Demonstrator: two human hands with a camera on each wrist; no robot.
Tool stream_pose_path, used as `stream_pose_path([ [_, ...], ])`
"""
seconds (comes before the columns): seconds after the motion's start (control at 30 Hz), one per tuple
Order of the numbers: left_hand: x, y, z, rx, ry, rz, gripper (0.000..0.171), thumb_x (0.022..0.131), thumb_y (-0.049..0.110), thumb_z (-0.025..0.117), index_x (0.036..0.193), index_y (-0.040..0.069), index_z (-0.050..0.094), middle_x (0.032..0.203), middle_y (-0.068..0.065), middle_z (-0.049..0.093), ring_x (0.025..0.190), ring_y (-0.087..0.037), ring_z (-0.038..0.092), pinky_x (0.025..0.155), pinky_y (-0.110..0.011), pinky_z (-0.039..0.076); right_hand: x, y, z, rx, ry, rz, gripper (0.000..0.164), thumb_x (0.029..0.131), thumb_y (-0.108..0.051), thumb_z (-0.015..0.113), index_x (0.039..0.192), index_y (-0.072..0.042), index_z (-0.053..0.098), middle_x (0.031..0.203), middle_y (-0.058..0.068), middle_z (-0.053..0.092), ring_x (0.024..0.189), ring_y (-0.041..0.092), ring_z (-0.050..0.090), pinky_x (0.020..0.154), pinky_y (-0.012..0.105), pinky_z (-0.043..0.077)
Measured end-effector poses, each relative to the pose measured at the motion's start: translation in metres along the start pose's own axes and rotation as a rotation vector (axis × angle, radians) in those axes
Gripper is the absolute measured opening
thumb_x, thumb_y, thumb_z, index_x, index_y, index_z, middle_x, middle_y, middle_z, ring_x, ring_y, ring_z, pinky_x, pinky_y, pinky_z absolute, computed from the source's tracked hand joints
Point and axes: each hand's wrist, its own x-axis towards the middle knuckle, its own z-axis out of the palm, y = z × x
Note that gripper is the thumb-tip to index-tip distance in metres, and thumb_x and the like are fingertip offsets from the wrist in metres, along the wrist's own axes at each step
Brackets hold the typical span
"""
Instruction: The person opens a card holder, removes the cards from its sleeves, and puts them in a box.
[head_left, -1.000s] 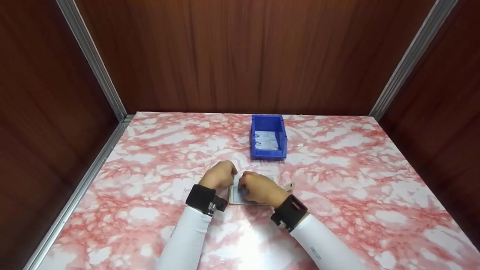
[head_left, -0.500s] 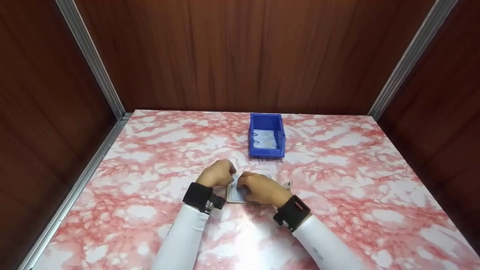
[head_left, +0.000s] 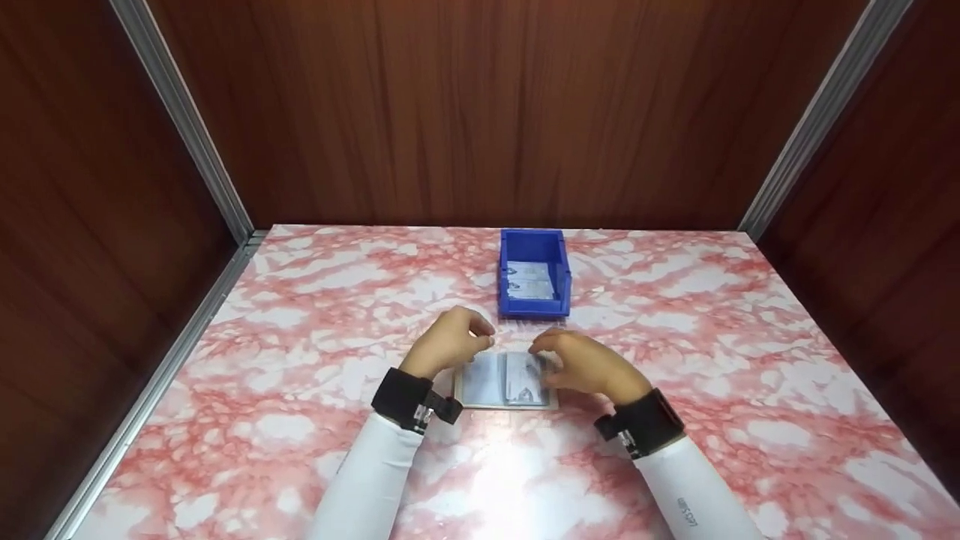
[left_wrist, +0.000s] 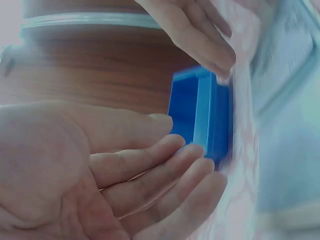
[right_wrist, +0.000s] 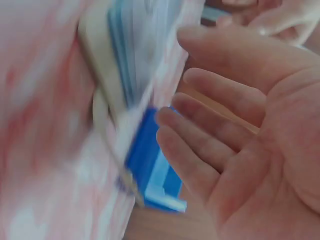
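Booklet point(head_left: 481, 380) bears one card point(head_left: 523, 379) at right; blue bin point(head_left: 534, 307) holds printed cards point(head_left: 529, 281).

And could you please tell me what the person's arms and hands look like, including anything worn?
The left sleeve and right sleeve are white and close-fitting, the right one printed with small dark lettering. The left wristband and right wristband are wide and black, each with a small dark fitting attached. The left hand and right hand are bare.
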Motion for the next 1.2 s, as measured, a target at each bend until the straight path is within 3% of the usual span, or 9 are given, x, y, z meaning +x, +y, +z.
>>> stream_pose_path([
  [0.13, -0.002, 0.0, 0.005, -0.097, -0.031, -0.035, 0.021, 0.092, 0.016, 0.069, 0.109, 0.004, 0.073, 0.098, -0.011, 0.074, 0.087, -0.025, 0.073, 0.064, -0.024, 0.057, -0.002, 0.003, -0.001, 0.018, -0.047, 0.056, 0.055, 0.073, -0.011, 0.083, 0.126, -0.003, 0.068, 0.127, 0.013, 0.068, 0.116, 0.028, 0.064, 0.103, 0.046, 0.054],
  [0.33, -0.002, -0.004, 0.015, -0.202, -0.077, -0.11, 0.021, 0.091, 0.015, 0.07, 0.106, 0.0, 0.072, 0.102, -0.02, 0.075, 0.092, -0.033, 0.075, 0.074, -0.039, 0.065, -0.001, -0.001, 0.008, 0.007, -0.112, 0.119, 0.067, 0.067, -0.019, 0.091, 0.129, -0.009, 0.067, 0.121, 0.006, 0.068, 0.096, 0.017, 0.06, 0.089, 0.038, 0.055],
  [0.63, 0.002, -0.006, 0.025, -0.228, -0.102, -0.203, 0.015, 0.092, 0.014, 0.069, 0.099, 0.001, 0.07, 0.101, -0.021, 0.075, 0.08, -0.024, 0.073, 0.07, -0.037, 0.065, 0.002, -0.002, 0.011, -0.004, -0.07, 0.09, 0.068, 0.065, -0.02, 0.093, 0.126, -0.005, 0.067, 0.121, 0.008, 0.068, 0.101, 0.021, 0.062, 0.094, 0.04, 0.054],
  [0.97, 0.004, -0.01, 0.034, -0.264, -0.119, -0.21, 0.014, 0.091, 0.009, 0.066, 0.099, -0.002, 0.07, 0.094, -0.022, 0.076, 0.075, -0.025, 0.075, 0.068, -0.038, 0.065, 0.001, 0.0, 0.017, -0.016, -0.082, 0.079, 0.069, 0.067, -0.02, 0.092, 0.129, -0.003, 0.066, 0.138, 0.012, 0.064, 0.125, 0.029, 0.062, 0.109, 0.046, 0.051],
  [1.2, 0.006, -0.012, 0.038, -0.302, -0.115, -0.215, 0.012, 0.089, 0.005, 0.067, 0.097, -0.004, 0.07, 0.091, -0.022, 0.076, 0.068, -0.02, 0.071, 0.067, -0.035, 0.065, 0.002, 0.001, 0.018, -0.008, -0.082, 0.058, 0.065, 0.069, -0.018, 0.091, 0.128, -0.002, 0.067, 0.14, 0.015, 0.062, 0.129, 0.032, 0.06, 0.112, 0.047, 0.049],
])
